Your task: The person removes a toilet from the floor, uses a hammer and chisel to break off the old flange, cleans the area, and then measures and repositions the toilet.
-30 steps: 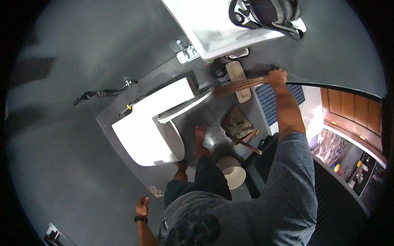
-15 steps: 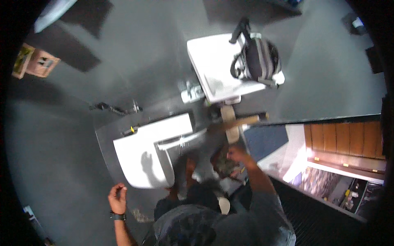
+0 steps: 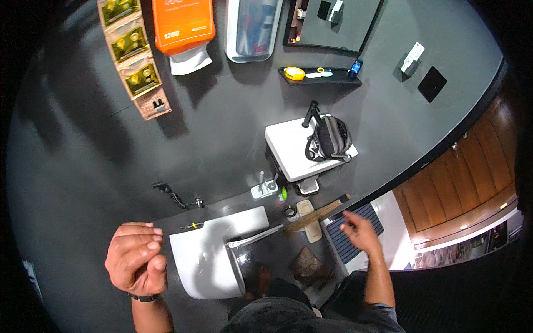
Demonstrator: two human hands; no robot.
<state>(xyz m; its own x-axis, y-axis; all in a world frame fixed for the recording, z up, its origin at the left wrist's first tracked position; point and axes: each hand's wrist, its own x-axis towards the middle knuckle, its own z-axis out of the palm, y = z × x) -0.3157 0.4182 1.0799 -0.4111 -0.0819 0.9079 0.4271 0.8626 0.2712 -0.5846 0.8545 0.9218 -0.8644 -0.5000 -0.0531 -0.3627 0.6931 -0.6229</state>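
My left hand (image 3: pixel 136 260), with a dark band at the wrist, is raised close to the camera at the left. Its fingers are bent and close together, the thumb drawn in below them, and nothing shows in them. A white toilet (image 3: pixel 202 272) stands beyond and to its right. My right hand (image 3: pixel 361 233) reaches out at the right with its fingers apart and nothing in it. Nearest to it is a broom (image 3: pixel 316 215) with tan bristles and a dark end, lying slantwise over a beige oblong piece (image 3: pixel 308 222). I see a gap between hand and broom.
A white washbasin (image 3: pixel 286 141) bears a black-grey bag (image 3: pixel 333 139). On the grey wall are an orange paper dispenser (image 3: pixel 183 28), a mirror (image 3: pixel 344 25) and a dark shelf (image 3: pixel 322 77). A black hose (image 3: pixel 175 197) hangs behind the toilet. At the right is a brown door (image 3: pixel 466 166).
The view has swung, so more of the upper wall shows. My left hand has risen and come nearer the camera. My right hand has moved rightward, and its fingers have spread.
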